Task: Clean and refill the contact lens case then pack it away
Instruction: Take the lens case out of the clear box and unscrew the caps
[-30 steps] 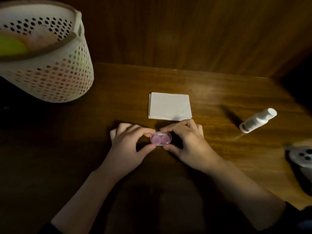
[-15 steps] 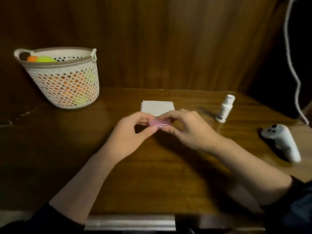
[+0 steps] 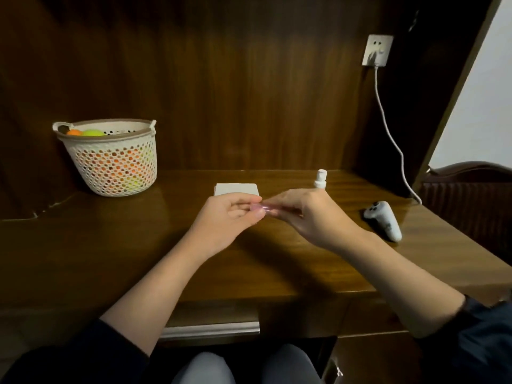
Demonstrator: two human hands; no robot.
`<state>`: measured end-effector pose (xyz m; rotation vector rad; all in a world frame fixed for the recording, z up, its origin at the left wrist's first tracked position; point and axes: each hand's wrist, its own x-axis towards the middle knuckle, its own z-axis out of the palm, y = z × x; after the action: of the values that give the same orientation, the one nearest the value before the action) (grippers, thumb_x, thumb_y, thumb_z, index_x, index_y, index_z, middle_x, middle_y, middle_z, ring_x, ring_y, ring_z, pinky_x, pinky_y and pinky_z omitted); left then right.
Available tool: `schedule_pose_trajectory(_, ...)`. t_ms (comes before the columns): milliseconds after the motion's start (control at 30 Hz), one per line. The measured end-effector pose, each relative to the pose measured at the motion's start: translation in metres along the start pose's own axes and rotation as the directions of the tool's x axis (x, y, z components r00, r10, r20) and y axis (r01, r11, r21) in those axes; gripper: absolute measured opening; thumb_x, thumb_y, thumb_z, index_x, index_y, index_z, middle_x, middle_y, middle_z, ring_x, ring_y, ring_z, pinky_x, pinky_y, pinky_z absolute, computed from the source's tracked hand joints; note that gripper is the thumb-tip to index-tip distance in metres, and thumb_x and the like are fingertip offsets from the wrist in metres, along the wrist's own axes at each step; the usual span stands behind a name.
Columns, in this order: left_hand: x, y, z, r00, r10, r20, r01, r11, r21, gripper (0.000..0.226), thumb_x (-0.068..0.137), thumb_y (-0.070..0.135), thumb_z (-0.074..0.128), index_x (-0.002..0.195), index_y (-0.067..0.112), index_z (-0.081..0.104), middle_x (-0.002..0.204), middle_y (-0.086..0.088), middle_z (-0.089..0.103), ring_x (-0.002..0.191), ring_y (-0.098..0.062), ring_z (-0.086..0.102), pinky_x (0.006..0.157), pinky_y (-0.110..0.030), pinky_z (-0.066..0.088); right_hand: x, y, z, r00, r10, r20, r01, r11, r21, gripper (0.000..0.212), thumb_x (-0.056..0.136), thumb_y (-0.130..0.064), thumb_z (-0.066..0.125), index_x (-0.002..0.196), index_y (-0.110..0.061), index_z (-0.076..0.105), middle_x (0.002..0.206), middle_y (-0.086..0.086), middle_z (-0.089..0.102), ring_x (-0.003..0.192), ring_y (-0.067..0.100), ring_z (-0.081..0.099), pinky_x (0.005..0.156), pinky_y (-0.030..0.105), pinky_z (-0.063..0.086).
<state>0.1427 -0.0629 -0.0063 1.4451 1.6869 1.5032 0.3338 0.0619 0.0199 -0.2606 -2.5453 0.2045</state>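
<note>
— What's around you?

— You sit at a dark wooden desk (image 3: 138, 245) with wood panelling behind. A white basket (image 3: 110, 162) of orange and green balls stands at ten o'clock, a folded white tissue (image 3: 235, 189) at twelve, a small white bottle (image 3: 320, 180) at one, a white controller (image 3: 383, 220) at two. A cable (image 3: 388, 128) hangs from the wall socket (image 3: 377, 49).

— And the case?

— Your left hand (image 3: 230, 217) and right hand (image 3: 310, 214) each pinch an end of the pink lens case (image 3: 260, 208), lifted above the desk in front of the tissue.

— Anything unclear?

— Fingers cover most of the case; you can't tell whether its lids are on. Your right hand hides the bottle's base.
</note>
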Motion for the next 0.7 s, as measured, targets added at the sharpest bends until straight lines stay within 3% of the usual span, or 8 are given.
schedule_pose_trajectory(100, 0.03, -0.012, 0.006, 1.0, -0.022, 0.004, 0.022, 1.0, -0.008, 0.031, 0.093, 0.028, 0.082, 0.123, 0.03, 0.076, 0.118, 0.011, 0.079, 0.111, -0.004, 0.075, 0.099, -0.035, 0.063, 0.014, 0.028, 0.005, 1.0, -0.02, 0.007, 0.02, 1.0, -0.02, 0.032, 0.101, -0.019, 0.071, 0.132, -0.016, 0.076, 0.126, -0.002, 0.079, 0.116, 0.01, 0.072, 0.099, 0.003, 0.045)
schedule_pose_trajectory(333, 0.09, -0.071, 0.0, 0.99, -0.136, -0.023, 0.133, 0.987, -0.088, 0.03, 0.088, 0.022, 0.087, 0.116, 0.028, 0.08, 0.112, 0.005, 0.083, 0.109, -0.013, 0.078, 0.1, -0.045, 0.062, 0.051, 0.088, 0.059, 0.998, -0.057, 0.04, 0.056, 0.998, 0.023, 0.031, 0.103, -0.011, 0.071, 0.133, -0.011, 0.075, 0.128, 0.002, 0.078, 0.118, 0.014, 0.072, 0.105, 0.017, 0.051)
schedule_pose_trajectory(467, 0.103, -0.098, -0.003, 0.986, -0.161, -0.05, 0.152, 0.977, -0.146, 0.032, 0.087, 0.021, 0.087, 0.118, 0.027, 0.079, 0.116, 0.004, 0.082, 0.112, -0.016, 0.077, 0.1, -0.046, 0.062, 0.058, 0.098, 0.082, 0.999, -0.047, -0.018, 0.047, 0.998, 0.03, 0.03, 0.103, -0.011, 0.069, 0.132, -0.01, 0.076, 0.126, 0.004, 0.079, 0.116, 0.017, 0.074, 0.103, 0.029, 0.058)
schedule_pose_trajectory(600, 0.102, -0.108, -0.003, 0.982, -0.178, -0.058, 0.164, 0.968, -0.191, 0.035, 0.086, 0.022, 0.087, 0.12, 0.024, 0.079, 0.118, 0.002, 0.082, 0.112, -0.017, 0.078, 0.098, -0.045, 0.063, 0.059, 0.098, 0.088, 0.997, -0.068, -0.041, 0.068, 0.998, 0.016, 0.028, 0.101, -0.006, 0.072, 0.129, -0.008, 0.077, 0.122, 0.006, 0.08, 0.111, 0.018, 0.075, 0.1, 0.027, 0.058)
schedule_pose_trajectory(700, 0.098, -0.109, -0.003, 0.979, -0.197, -0.055, 0.182, 0.961, -0.207, 0.038, 0.086, 0.018, 0.087, 0.123, 0.018, 0.078, 0.116, 0.001, 0.082, 0.111, -0.017, 0.078, 0.098, -0.045, 0.063, 0.058, 0.093, 0.093, 0.997, -0.063, -0.037, 0.062, 0.998, -0.022, 0.029, 0.099, -0.001, 0.072, 0.127, -0.006, 0.077, 0.121, 0.009, 0.08, 0.109, 0.023, 0.077, 0.097, 0.032, 0.061)
